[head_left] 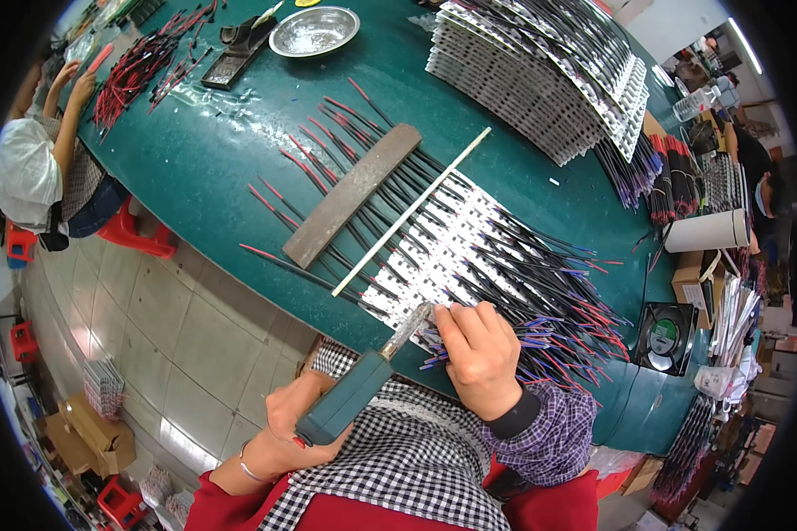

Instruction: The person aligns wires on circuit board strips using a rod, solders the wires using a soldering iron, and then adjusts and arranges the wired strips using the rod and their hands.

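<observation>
My left hand [305,411] is wrapped around the dark green handle of a soldering gun [350,394]. Its discoloured metal barrel reaches to the near edge of a white circuit-board panel [456,239]. Beside the tip, my right hand [483,354] is closed with thumb and index finger pinched at the panel's edge; what they hold is too small to make out. Rows of black wires [505,283] with red and blue ends lie across the panel. A thin pale rod [416,208] and a brown bar [354,195] lie across the wires on the far left side.
Stacked white panels with wires [522,80] stand at the back right. A metal bowl [314,32], a dark tray [235,57] and loose red-black wires [137,84] are at the back left. A small fan [666,336] sits at right. Another person [40,168] works at far left.
</observation>
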Demonstrator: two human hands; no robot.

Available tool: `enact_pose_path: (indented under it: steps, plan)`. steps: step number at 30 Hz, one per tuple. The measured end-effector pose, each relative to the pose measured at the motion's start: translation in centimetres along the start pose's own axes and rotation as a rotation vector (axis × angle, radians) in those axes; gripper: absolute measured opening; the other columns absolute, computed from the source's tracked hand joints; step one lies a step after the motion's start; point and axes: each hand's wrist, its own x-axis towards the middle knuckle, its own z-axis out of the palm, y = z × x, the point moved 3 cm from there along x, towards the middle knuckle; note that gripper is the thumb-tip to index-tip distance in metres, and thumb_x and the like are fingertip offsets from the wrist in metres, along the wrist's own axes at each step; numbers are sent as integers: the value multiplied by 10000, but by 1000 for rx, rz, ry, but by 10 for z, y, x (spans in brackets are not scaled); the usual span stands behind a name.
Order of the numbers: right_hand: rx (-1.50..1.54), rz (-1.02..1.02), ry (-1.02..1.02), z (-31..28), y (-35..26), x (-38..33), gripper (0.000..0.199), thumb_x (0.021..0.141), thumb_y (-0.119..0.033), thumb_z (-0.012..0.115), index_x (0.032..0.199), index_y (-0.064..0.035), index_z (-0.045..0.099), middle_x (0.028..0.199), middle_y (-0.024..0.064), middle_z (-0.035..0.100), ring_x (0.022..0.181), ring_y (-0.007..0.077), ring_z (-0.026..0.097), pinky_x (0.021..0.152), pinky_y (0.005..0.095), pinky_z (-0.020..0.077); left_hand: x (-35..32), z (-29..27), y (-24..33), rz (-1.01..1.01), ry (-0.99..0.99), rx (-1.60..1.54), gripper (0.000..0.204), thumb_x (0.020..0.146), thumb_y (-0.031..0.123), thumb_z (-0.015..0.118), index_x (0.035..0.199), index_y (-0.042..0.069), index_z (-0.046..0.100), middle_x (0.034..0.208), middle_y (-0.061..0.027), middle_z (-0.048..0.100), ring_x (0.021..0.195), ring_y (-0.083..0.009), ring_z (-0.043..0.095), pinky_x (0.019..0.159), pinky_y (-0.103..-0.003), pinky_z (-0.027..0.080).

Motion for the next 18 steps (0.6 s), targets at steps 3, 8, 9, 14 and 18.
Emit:
enact_pose_path:
  steps: [3,8,9,14,18]
  plan:
    - [-12,-10,3,0,0,-1,328,763,-74,637,1064,33,710,932,79,627,825,237,588,623,338,440,3,-1,5,-11,-9,11,219,776,67,802,921,-18,661,745,-100,651,578,-198,638,546,-292,493]
    - [-31,-8,-11,0,-1,-1,326,760,-77,637,1057,38,707,923,81,622,830,235,587,617,336,430,0,-1,0,-35,-18,-25,199,791,58,784,938,-21,676,744,-98,650,583,-186,629,546,-287,488]
    - [-27,-13,-2,0,-1,0,324,760,-79,637,1054,38,706,917,79,617,829,232,584,618,337,431,-1,-2,-1,-50,-29,-23,193,801,54,772,954,-23,684,745,-96,650,587,-182,626,548,-286,487]
    - [-25,-23,0,-1,-1,0,321,764,-83,634,1053,37,704,910,75,608,830,228,579,625,338,432,-3,-8,4,-41,22,-5,209,742,16,793,917,-52,701,795,-118,674,627,-206,660,571,-279,510]
    - [-7,3,-32,-2,-1,-1,322,759,-78,639,1053,35,703,925,78,613,842,228,583,636,335,440,-5,-10,4,-35,33,-27,245,787,26,787,1005,-61,718,821,-111,685,642,-191,664,573,-278,510]
